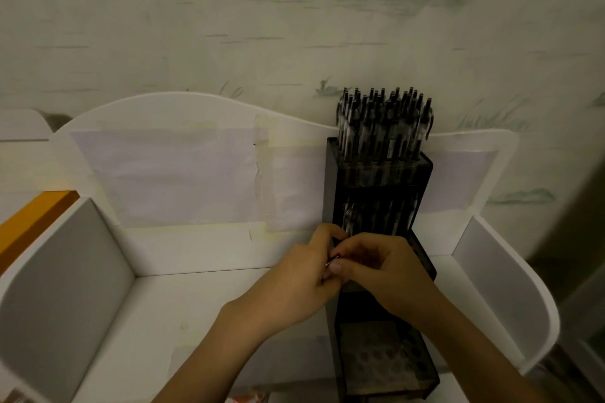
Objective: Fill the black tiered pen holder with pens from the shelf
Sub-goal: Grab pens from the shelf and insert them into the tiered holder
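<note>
The black tiered plastic pen holder (pixel 379 180) stands on the white shelf (pixel 196 304), its back against the shelf's curved white rear panel (pixel 183 114) and closer to the right side wall than the left. Its top tier is packed with a dense bundle of black-capped clear-barrelled pens (pixel 384 118) standing upright. The middle tier, just above the hands, already holds several pens, though the dim light makes their number hard to read. The lowest, front tier (pixel 383 357) shows only bare round sockets — no pens in it as far as can be seen. So the job looks roughly past halfway: one tier full, one partly filled, one still to do.

Both hands meet right at the holder's middle step. The left hand (pixel 294 281) has its fingers curled in toward the right hand (pixel 389 275), whose thumb and fingers pinch a thin pen (pixel 332 260) — only a short glinting piece of it shows between the fingertips. Whether the left hand grips the same pen or merely steadies it cannot be told. The pen sits just in front of the middle tier, nearly touching it.
</note>
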Demonstrator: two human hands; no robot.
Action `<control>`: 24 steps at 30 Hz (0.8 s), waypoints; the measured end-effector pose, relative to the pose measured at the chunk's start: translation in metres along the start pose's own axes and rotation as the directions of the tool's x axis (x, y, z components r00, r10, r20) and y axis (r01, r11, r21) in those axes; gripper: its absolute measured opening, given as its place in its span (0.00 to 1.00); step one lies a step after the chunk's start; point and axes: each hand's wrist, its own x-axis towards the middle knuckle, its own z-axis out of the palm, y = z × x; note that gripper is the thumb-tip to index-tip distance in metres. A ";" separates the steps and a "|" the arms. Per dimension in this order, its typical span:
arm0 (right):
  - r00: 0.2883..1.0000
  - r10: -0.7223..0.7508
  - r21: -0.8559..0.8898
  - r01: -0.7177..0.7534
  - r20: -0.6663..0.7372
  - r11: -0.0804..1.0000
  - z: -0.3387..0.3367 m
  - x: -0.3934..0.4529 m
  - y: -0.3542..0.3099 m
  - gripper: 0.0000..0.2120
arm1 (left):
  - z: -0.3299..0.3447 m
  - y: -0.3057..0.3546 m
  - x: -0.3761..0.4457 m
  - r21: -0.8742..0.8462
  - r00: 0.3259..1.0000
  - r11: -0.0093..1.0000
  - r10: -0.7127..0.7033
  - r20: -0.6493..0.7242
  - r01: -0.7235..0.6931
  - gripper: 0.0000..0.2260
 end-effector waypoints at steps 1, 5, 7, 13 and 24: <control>1.000 0.000 -0.003 0.000 -0.011 1.000 -0.001 -0.001 -0.001 0.04 | 0.000 0.001 0.000 0.006 1.000 1.000 0.009 -0.004 -0.009 0.19; 0.997 -0.014 -0.016 0.013 -0.071 1.000 -0.005 -0.002 -0.004 0.05 | -0.002 0.005 0.001 0.096 0.998 0.995 0.044 -0.033 -0.041 0.16; 0.993 -0.014 -0.017 0.012 -0.120 1.000 -0.013 -0.002 -0.007 0.05 | -0.004 0.004 -0.001 0.191 0.997 0.981 0.054 -0.055 -0.043 0.15; 0.987 -0.012 -0.033 0.007 -0.159 0.999 -0.027 -0.004 -0.017 0.05 | -0.008 0.005 0.000 0.260 0.992 0.964 0.082 -0.098 -0.054 0.10; 0.918 0.017 0.258 0.094 -0.397 0.961 -0.060 0.001 -0.041 0.02 | -0.023 -0.014 -0.006 0.251 0.987 0.962 -0.070 -0.147 0.106 0.09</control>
